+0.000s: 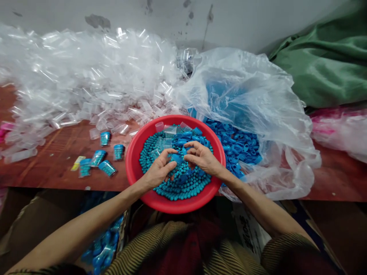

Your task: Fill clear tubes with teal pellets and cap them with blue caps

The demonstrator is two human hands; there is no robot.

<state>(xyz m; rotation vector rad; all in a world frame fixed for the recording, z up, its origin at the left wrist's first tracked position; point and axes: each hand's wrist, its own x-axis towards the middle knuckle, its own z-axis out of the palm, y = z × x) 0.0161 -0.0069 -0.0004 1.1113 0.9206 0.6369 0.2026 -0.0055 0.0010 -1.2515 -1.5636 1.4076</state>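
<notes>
A red plastic bowl [134, 152] at the table's front edge holds a heap of small teal beads [189, 183], some clear little bags and blue plastic caps. Both my hands are inside it, above the beads. My left hand [159, 170] has its fingers curled round a small blue piece at the bowl's middle. My right hand [202, 156] is bent in a pinch right beside it, fingertips meeting the same blue piece. What exactly the piece is stays hard to make out.
A big heap of clear small bags [86, 80] covers the back left of the brown table [57, 152]. Several filled packets [99, 157] lie left of the bowl. A large clear sack of blue caps [243, 114] sits right. Green cloth [323, 65] lies at back right.
</notes>
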